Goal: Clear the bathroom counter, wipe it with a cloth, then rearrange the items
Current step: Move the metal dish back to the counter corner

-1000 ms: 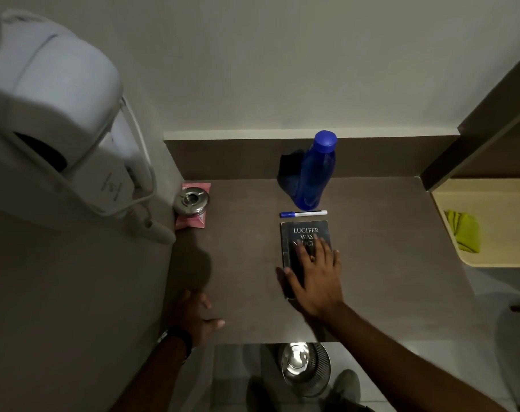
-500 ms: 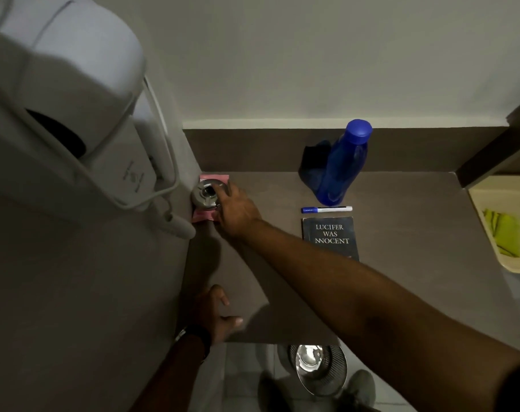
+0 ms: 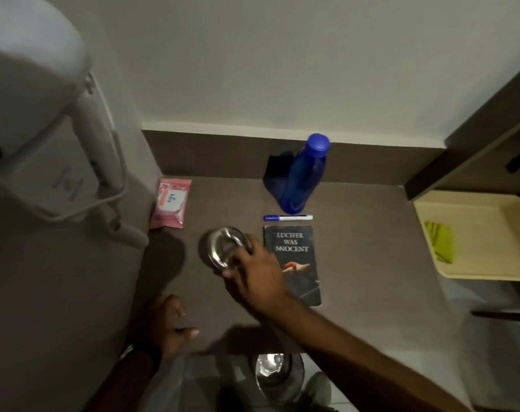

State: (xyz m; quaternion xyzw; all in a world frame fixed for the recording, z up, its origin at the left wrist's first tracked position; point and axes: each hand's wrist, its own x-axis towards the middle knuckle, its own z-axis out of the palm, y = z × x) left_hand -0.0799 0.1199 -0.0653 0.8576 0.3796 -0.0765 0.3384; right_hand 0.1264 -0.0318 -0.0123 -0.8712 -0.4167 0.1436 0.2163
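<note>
One thing is in your grip: the metal ashtray (image 3: 225, 251), blurred with motion, pinched at its near right rim by your right hand (image 3: 260, 278), just left of the book (image 3: 294, 263) and near the middle of the counter (image 3: 372, 263). Your left hand (image 3: 166, 322) rests spread and empty at the counter's front left corner. To do this step well, keep the ashtray level so nothing tips out, lift it clear instead of scraping it, and set it flat beside the book with a small gap. Mind the pen (image 3: 288, 217) and the blue bottle (image 3: 303, 176) toward the back edge; the pink packet (image 3: 171, 203) lies in the back left corner.
</note>
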